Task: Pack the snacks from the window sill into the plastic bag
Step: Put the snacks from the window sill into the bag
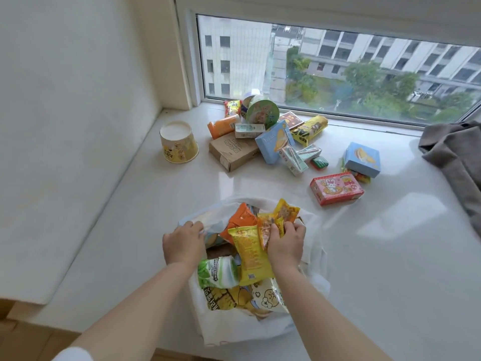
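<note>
Head view: right hand [285, 242] pinching yellow snack packets [276, 217] upright over plastic bag [242, 327] mouth, left hand [183, 243] gripping rim.

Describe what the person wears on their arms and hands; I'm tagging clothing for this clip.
Both forearms are bare, with no gloves, rings, watch or bracelet visible on the left hand or the right hand. The only clothing in view is a bit of white sleeve at the upper end of the left arm, at the bottom edge of the picture.
</note>
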